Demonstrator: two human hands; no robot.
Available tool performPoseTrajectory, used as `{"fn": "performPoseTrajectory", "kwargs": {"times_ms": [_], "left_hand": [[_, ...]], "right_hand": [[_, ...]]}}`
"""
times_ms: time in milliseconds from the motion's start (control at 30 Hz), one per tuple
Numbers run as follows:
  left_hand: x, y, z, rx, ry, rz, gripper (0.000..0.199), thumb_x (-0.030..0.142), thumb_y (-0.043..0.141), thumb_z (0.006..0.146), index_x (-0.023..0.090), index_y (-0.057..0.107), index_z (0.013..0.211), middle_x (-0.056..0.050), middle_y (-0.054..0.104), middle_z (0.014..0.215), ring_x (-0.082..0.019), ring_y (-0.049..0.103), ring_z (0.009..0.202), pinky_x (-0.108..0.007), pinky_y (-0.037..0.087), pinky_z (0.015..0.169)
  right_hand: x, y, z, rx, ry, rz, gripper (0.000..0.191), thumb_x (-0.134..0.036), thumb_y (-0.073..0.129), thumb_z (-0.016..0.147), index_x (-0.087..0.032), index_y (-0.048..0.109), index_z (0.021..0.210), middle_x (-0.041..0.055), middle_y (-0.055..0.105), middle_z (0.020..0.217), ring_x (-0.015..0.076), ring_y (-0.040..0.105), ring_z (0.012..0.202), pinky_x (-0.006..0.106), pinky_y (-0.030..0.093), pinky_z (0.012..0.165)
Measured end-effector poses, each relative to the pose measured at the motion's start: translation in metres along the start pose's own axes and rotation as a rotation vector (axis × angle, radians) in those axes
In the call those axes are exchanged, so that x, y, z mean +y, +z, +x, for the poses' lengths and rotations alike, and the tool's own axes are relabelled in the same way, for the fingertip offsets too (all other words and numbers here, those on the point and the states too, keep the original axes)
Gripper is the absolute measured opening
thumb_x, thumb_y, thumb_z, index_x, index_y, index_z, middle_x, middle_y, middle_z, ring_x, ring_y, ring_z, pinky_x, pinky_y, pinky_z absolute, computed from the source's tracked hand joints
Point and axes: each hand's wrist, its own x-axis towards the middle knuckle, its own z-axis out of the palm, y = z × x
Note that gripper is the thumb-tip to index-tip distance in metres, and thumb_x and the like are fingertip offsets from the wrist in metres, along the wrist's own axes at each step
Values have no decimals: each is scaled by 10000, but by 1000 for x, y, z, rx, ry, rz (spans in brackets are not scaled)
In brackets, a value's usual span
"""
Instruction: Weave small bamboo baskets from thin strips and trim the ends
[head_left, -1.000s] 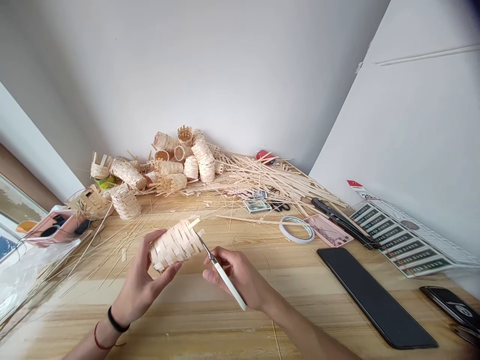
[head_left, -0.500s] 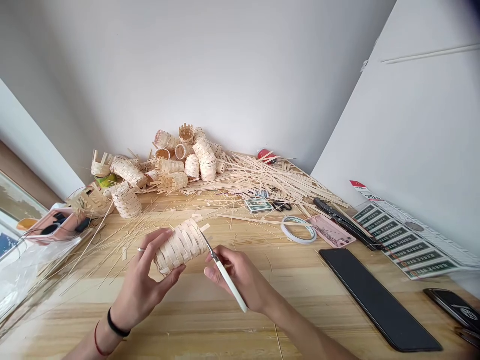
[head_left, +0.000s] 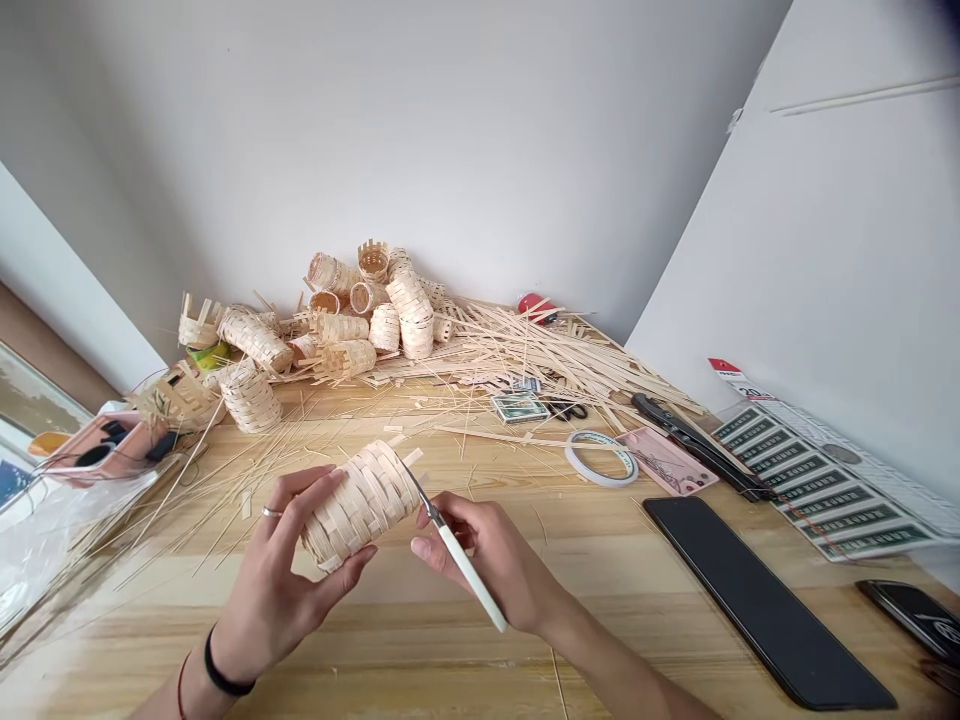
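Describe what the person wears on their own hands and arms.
Both arms are bare, with no sleeve or glove in view. The left hand wears a silver-coloured ring on one finger, and its wrist carries a black band and a thin red cord. The right hand shows no ring or band.

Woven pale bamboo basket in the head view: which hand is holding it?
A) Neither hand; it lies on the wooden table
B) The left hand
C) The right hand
B: the left hand wraps around the woven pale bamboo basket, while the right hand grips a slim white-handled tool.
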Motion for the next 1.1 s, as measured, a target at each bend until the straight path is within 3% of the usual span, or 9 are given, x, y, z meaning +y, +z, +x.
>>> {"fn": "performPoseTrajectory", "kwargs": {"times_ms": [167,433,867,1100], "left_hand": [[1,0,-1,-16,-50,-25,619,341,770,906,219,470,1434,-127,590,1267,-297,621,1160,-418,561,928],[-2,3,-1,-22,-83,-20,602,333,759,906,240,458,1419,-135,573,1302,-321,610,1204,-469,559,960],[-8,6,-1,10,25,2,585,214,748,924,231,460,1433,-161,543,1385,-323,573,1287,-463,547,1001],[-7,7,-2,14,47,16,587,221,748,927,243,465,1441,-155,522,1393,-321,576,1266,-461,555,994]], "right_hand": [[-2,2,1,40,42,3,351,-479,798,844,-169,638,810,-57,501,607,104,393,571,250,313,555],[8,6,2,45,36,64,358,-486,817,840,-178,636,869,-66,482,624,96,383,561,234,309,526],[5,2,2,8,-27,-63,268,-429,706,932,-193,587,975,-57,495,721,130,434,676,273,396,664],[2,3,1,30,-22,-91,258,-417,701,932,-202,559,937,-64,473,713,130,433,672,265,382,649]]}}
